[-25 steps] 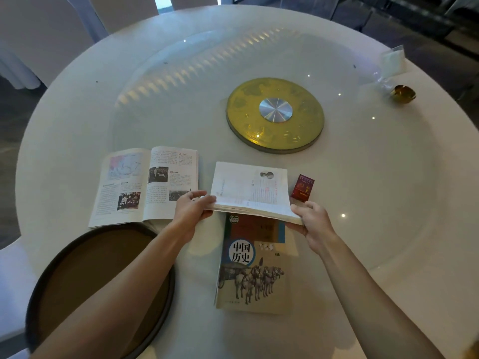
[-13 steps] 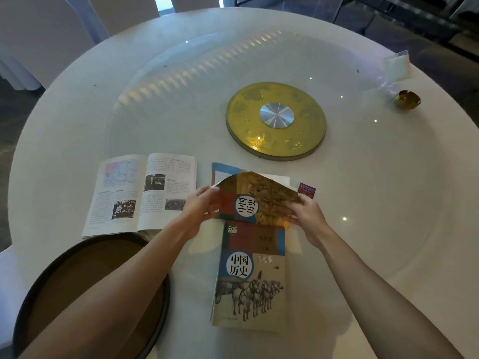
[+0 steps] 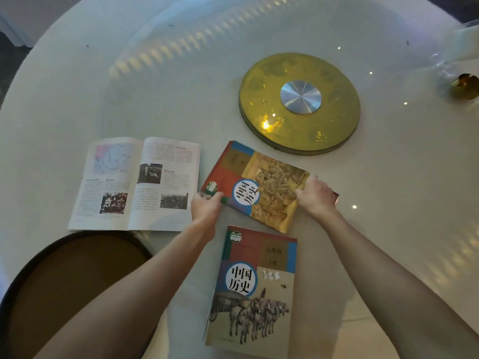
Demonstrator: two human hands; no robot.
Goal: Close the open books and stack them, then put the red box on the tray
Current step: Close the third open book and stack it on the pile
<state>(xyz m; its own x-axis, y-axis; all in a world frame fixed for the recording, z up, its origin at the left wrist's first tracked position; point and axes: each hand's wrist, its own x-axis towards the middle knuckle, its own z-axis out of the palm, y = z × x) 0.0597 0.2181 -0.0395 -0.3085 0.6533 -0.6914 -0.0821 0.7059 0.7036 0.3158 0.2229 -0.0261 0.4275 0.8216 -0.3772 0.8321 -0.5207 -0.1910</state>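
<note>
A closed book with a red, blue and yellow cover point(image 3: 259, 185) lies skewed on the table's middle. My left hand point(image 3: 206, 207) pinches its near-left corner, and my right hand point(image 3: 315, 194) grips its right edge. In front of it lies a second closed book with horses on its cover point(image 3: 255, 288). An open book point(image 3: 136, 183) lies flat to the left. The red box point(image 3: 336, 196) is almost hidden behind my right hand; only a sliver shows. The dark round tray point(image 3: 64, 288) sits at the near left, partly under my left forearm.
A gold turntable disc with a silver hub point(image 3: 299, 102) sits at the centre of the round white table point(image 3: 77, 86). A small gold object point(image 3: 465, 85) and clear wrapping point(image 3: 456, 53) lie at the far right edge.
The middle book went from open, with pages showing, to closed with its cover up. It now lies turned at an angle, and my right hand covers the red box.
</note>
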